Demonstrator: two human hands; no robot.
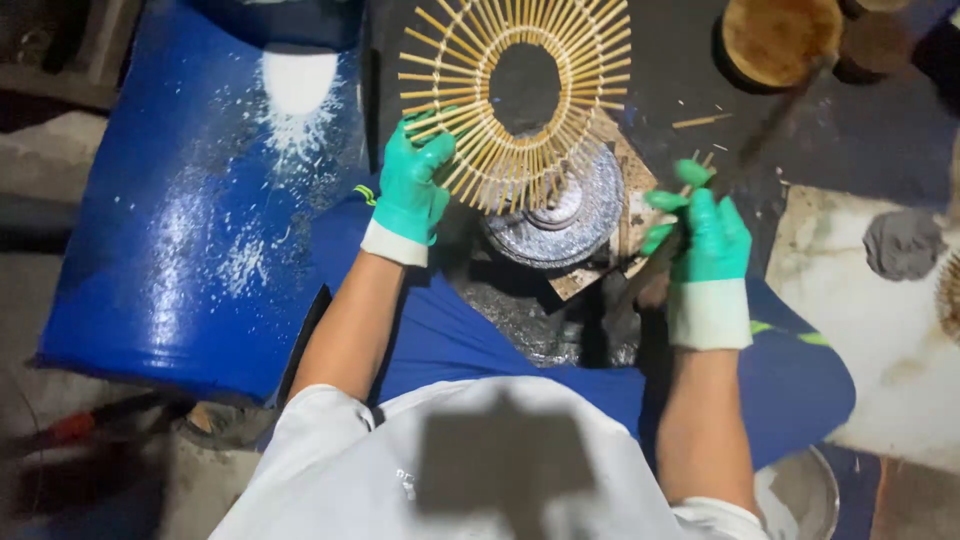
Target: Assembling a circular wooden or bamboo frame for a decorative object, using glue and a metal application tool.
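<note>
From the head camera, the left hand [412, 185] wears a green glove and pinches the near left edge of a round bamboo-stick ring [516, 100]. The ring's sticks fan out like sun rays, and it stands over a round metal disc [570, 215] in front of the person's knees. The right hand [700, 240], also in a green glove, is closed around a long dark tool [740, 150], maybe a knife, though it is blurry. A big blue barrel [190, 220] lies on the left. A round wooden block [780, 38] sits far right.
</note>
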